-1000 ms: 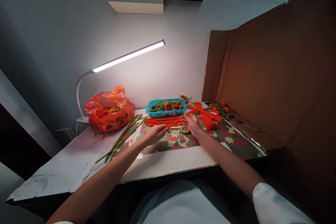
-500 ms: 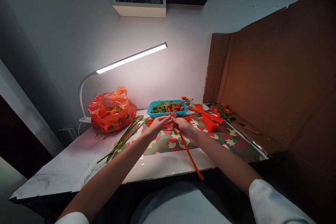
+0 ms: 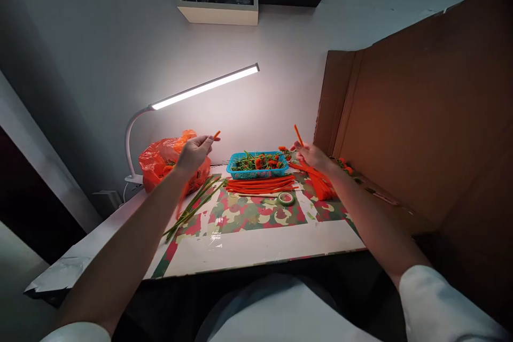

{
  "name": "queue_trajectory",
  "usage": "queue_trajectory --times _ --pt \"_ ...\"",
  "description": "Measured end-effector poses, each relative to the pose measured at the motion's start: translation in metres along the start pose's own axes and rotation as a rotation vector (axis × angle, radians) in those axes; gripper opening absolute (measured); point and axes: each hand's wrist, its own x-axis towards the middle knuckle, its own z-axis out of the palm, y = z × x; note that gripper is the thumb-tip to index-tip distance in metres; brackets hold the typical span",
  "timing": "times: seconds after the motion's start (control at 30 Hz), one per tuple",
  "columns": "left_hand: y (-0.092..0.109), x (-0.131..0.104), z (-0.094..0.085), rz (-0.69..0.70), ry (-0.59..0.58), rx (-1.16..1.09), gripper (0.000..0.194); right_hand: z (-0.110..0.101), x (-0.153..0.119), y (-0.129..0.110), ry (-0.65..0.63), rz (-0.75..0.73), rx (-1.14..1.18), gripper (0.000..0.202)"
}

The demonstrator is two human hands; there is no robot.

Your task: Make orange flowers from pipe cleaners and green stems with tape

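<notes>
My left hand (image 3: 195, 152) is raised in front of the red plastic bag, its fingers closed on an orange pipe cleaner (image 3: 217, 134) whose tip pokes out; a blurred orange length trails below the wrist. My right hand (image 3: 313, 157), held up on the other side, pinches another orange pipe cleaner (image 3: 298, 134) pointing upward. Between the hands sits a blue basket (image 3: 256, 174) of orange fuzzy flowers with green stems (image 3: 266, 162). In front of it lies a row of orange pipe cleaners (image 3: 260, 186). A roll of green tape (image 3: 286, 199) rests by a thin stick.
The red plastic bag (image 3: 154, 157) stands at the left under a lit lamp (image 3: 208, 85). Green stems (image 3: 194, 208) lie on the table (image 3: 256, 248). Behind my right hand is an orange pipe cleaner bundle (image 3: 321, 188). A cardboard wall (image 3: 417, 112) closes the right side.
My hands were together over the table's middle, with orange pipe cleaners in them. They have moved apart and up, left and right, each with an orange pipe cleaner. The tape roll has come into view.
</notes>
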Motion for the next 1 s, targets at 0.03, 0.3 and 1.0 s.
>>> queue_trajectory --times 0.03,0.3,1.0 --pt "0.003 0.002 -0.006 0.067 0.009 0.133 0.029 -0.007 0.000 -0.005 0.038 -0.054 -0.114 0.044" --pt "-0.055 -0.046 0.071 0.183 -0.430 0.447 0.018 0.057 -0.020 0.029 -0.250 -0.101 -0.592 0.023" --pt "-0.113 -0.086 0.112 -0.177 -0.371 -0.233 0.037 0.124 -0.049 0.101 -0.139 -0.134 -0.297 0.033"
